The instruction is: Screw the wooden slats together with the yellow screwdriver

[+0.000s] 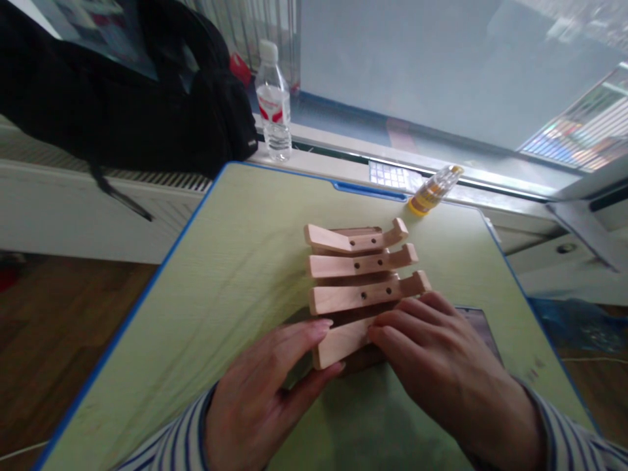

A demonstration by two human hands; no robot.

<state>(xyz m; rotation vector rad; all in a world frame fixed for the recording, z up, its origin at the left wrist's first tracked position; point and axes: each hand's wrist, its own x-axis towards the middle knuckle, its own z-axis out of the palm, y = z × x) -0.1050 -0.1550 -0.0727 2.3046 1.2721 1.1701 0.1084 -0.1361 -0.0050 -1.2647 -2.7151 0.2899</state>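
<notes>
Several pale wooden hooks lie in a row, one behind another, on a darker wooden piece that is mostly hidden. The three farther ones, the back hook (338, 240), the second hook (333, 266) and the third hook (338, 298), each show two dark holes and an upturned right end. My left hand (267, 386) pinches the left end of the nearest wooden hook (343, 343) between thumb and fingers. Over that hook's right part, my right hand (446, 366) is closed with bent fingers, covering its holes and tip.
A yellow-green table (220, 261) with a blue edge carries everything. A dark flat device (483, 327) lies partly under my right hand. An amber-coloured bottle (434, 191) stands at the back edge. Behind are a clear water bottle (275, 108) and a black bag (147, 111) on the sill.
</notes>
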